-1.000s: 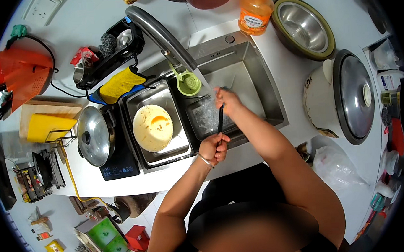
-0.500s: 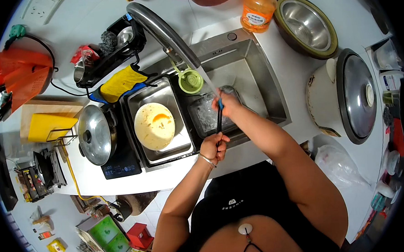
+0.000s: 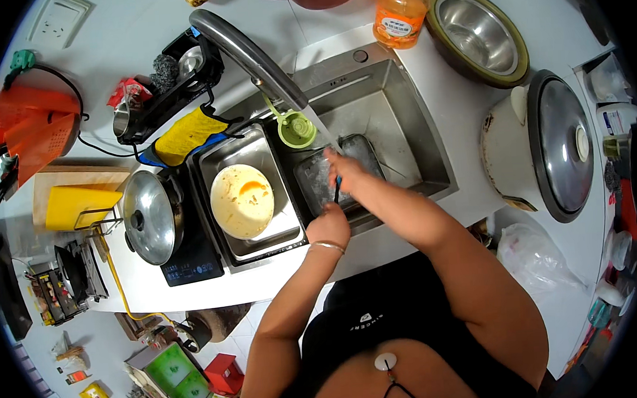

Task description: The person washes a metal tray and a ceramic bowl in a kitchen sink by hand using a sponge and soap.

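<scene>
- Left hand (image 3: 328, 226) is clenching the lower end of black-and-blue tool (image 3: 337, 191).
- Tool is spanning both hands, over sink (image 3: 410, 133).
- Right hand (image 3: 350, 176) is touching tool's upper part; can't tell if it's gripping.
- Faucet (image 3: 249, 53) is running water at right fingertips.
- Dark tray (image 3: 312, 176) is lying below hands.

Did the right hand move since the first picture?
Yes: against the sink, the right hand has moved a little left and toward the sink's near edge.
</scene>
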Demonstrator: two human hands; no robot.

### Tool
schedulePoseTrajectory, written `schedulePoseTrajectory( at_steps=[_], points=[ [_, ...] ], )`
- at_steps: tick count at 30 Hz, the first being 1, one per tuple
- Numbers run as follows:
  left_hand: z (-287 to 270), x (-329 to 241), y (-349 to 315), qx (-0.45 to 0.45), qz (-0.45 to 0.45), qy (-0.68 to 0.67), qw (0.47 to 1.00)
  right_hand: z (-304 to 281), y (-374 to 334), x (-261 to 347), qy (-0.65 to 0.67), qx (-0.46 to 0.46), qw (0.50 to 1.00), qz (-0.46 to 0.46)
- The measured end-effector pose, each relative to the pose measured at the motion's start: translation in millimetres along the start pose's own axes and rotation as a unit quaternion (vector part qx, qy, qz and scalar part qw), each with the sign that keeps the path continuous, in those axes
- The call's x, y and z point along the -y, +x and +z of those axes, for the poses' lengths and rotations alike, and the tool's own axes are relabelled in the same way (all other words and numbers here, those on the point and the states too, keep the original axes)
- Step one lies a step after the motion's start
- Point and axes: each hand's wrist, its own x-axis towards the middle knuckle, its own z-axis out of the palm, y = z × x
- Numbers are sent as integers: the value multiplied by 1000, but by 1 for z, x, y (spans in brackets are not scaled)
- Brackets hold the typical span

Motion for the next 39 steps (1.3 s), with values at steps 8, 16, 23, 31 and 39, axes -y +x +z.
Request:
schedulePoseTrajectory(
  at_steps=[8, 16, 23, 31, 39],
  points=[
    [28, 4, 8, 2, 13, -72, 997, -6, -36, -19, -54, 27, 998, 26],
    [23, 28, 94, -95, 36, -429, 898, -45, -38, 35, -387, 121, 878, -254],
    [10, 17, 125, 20, -20, -697, 717, -45, -52, 33, -503, 133, 810, -269],
    [7, -17, 136, -49, 51, -651, 756, -156, -15, 57, -798, -47, 578, -163],
    [-8, -16, 118, -74, 131, -628, 764, -150, -68, 52, -676, -4, 650, -347]
  ],
)
